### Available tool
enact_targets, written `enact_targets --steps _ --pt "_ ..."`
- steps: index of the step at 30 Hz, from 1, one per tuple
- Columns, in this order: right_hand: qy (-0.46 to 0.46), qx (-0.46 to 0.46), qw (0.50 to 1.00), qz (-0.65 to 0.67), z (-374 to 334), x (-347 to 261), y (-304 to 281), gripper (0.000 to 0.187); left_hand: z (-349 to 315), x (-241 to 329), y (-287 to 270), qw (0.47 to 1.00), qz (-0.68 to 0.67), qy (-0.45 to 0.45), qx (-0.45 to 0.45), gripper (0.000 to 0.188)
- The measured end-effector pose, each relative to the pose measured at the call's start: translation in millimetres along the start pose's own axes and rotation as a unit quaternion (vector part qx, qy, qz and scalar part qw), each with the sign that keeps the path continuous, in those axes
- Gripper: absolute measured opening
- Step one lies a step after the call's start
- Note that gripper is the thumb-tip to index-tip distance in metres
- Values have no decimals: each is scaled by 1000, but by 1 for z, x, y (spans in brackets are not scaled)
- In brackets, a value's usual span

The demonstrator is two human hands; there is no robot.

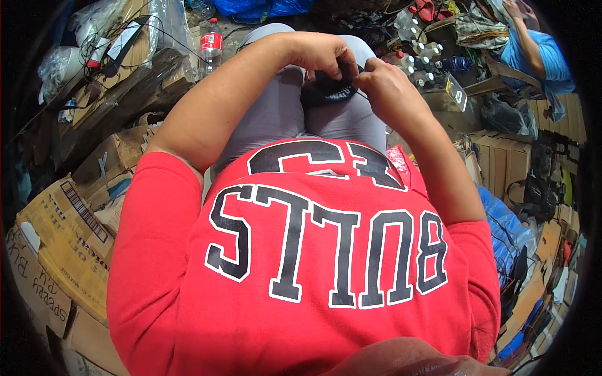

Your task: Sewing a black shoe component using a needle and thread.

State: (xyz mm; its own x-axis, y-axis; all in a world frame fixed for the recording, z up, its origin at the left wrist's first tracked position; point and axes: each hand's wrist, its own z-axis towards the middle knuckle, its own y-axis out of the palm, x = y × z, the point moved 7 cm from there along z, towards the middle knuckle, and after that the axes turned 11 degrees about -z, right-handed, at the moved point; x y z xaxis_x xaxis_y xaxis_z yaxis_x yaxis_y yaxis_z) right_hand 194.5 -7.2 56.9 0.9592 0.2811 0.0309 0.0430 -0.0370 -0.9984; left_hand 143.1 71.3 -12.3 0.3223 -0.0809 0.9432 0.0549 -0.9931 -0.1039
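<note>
Over my thighs in grey trousers lies a glossy black piece (332,93), rounded and leather-like, which looks like a shoe; much of it is hidden under my fingers. My left hand (323,55) is closed on its upper part, with thumb and fingertips pressed into the black material. Just to the right, my right hand (385,81) is closed in a pinch at the edge of the piece. A thin dark strand seems to run below its fingertips, too small to make out. Both hands are close together, almost touching.
A clear bottle with a red label (212,47) stands beyond my left forearm. Several bottles (423,53) crowd the far right, near another person's blue clothing (542,56). Cardboard boxes (69,244) are piled at left, more cartons (501,160) and blue plastic (505,229) at right.
</note>
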Motion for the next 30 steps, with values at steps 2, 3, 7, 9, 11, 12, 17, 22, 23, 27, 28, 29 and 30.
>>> enact_targets --steps 2,3,7,9,11,12,17,22,23,27,28,29,30 --pt "3 1 999 52 4 10 10 14 7 1 -4 1000 -9 19 22 34" --pt "4 1 995 102 6 14 15 14 8 -4 -6 1000 -6 18 23 34" --pt "142 -50 927 344 1 35 39 14 -10 6 -14 978 71 117 155 31" --pt "147 -42 888 433 -8 48 44 14 -43 20 -17 941 76 53 327 37" --pt "146 -37 790 595 -15 57 47 25 -64 23 -16 888 227 154 370 45" --pt "191 -75 782 589 -21 63 52 34 -70 13 -11 922 179 93 331 41" --pt "61 -5 931 360 -18 33 38 23 -120 -5 -11 917 262 -6 299 27" --pt "274 235 752 552 -12 92 67 28 -121 1 -42 851 -25 165 498 21" --pt "308 272 658 631 -12 93 70 35 -110 -2 -40 832 -228 216 458 24" --pt "239 243 358 869 -2 73 76 41 -72 29 -8 748 -516 315 274 31" --pt "171 199 295 919 2 64 72 39 -69 25 -9 716 -566 302 277 31" --pt "104 153 227 956 3 54 67 41 -65 18 -8 680 -615 286 278 33" --pt "94 116 241 959 0 49 61 44 -69 21 -12 717 -612 276 187 37"
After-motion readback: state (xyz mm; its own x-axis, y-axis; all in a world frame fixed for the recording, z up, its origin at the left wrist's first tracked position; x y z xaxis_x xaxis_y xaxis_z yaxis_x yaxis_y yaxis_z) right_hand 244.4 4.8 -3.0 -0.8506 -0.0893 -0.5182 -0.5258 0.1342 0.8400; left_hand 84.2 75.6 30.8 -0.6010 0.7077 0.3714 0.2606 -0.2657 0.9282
